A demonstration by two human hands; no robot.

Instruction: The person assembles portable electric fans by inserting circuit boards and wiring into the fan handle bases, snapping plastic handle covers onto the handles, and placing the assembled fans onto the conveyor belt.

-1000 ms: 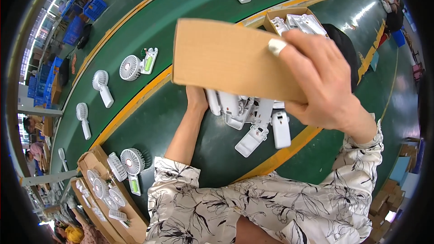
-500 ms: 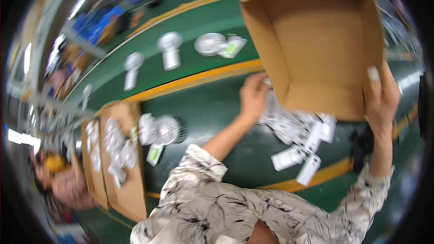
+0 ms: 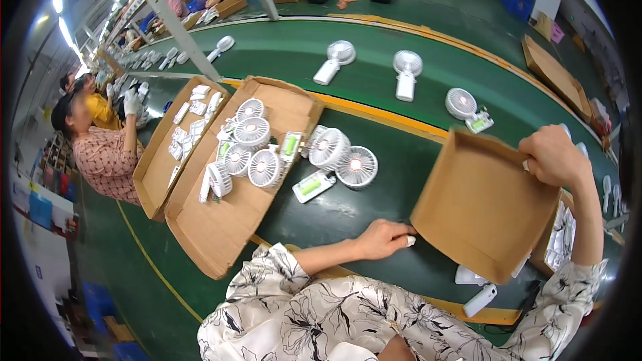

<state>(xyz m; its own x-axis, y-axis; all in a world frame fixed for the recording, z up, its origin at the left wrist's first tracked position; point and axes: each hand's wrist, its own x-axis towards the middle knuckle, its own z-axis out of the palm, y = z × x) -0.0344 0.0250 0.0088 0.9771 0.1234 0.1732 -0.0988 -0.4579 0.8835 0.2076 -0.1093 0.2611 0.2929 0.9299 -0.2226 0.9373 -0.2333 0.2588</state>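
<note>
My right hand grips the upper right rim of a shallow brown cardboard box, which is tilted with its inside facing me. My left hand has its fingers curled at the box's left lower corner, its fingertips against the edge. White coverings show on a fingertip of each hand. White plastic handle pieces stick out from under the box's near edge; the box hides whatever else lies there. Left of the box, white handheld fans lie on the dark green bench, beside an opened handle with a green battery.
A cardboard tray holds several fans; another tray holds white parts. Beyond an orange-edged rail, a green conveyor carries fans. Another box with white parts stands at right. A co-worker sits at left.
My view has swung leftward. The box has come down over the pile of white parts, now mostly hidden. My left hand has gone from near that pile to the box's corner.
</note>
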